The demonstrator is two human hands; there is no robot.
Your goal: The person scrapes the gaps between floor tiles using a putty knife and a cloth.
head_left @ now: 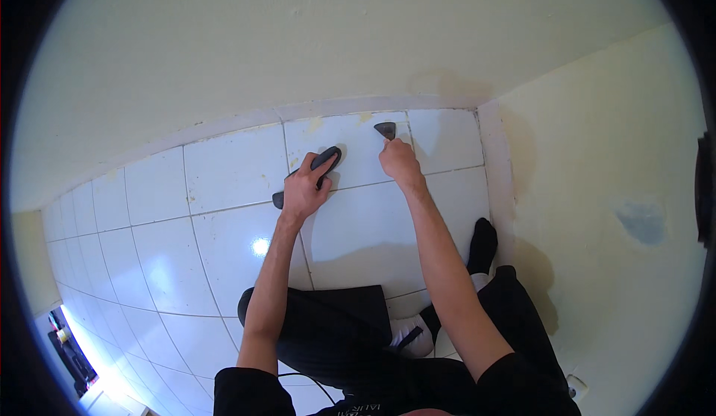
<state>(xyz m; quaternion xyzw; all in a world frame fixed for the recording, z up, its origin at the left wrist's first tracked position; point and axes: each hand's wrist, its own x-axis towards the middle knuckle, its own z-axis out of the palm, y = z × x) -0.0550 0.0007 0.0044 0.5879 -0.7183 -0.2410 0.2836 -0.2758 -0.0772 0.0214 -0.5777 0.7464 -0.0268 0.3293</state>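
My right hand [400, 164] is closed round a scraper, whose dark flared blade [386, 130] points away from me over the white floor tiles [365, 226]. To its left, my left hand [304, 190] grips a dark elongated object [326, 159] with a rounded far end. A second rounded dark end [278, 200] sticks out to the left of that hand; the palm and fingers cover the middle, so its kind cannot be made out. Yellowish residue [315, 124] marks the tiles near the wall's foot, beyond both hands.
A pale wall [298, 35] runs along the far side and meets the right wall [589, 162] in a corner. On the right wall is a bluish patch [641, 223]. My bent leg [328, 315] and black-socked foot [482, 244] are close by. Bright light enters at the lower left.
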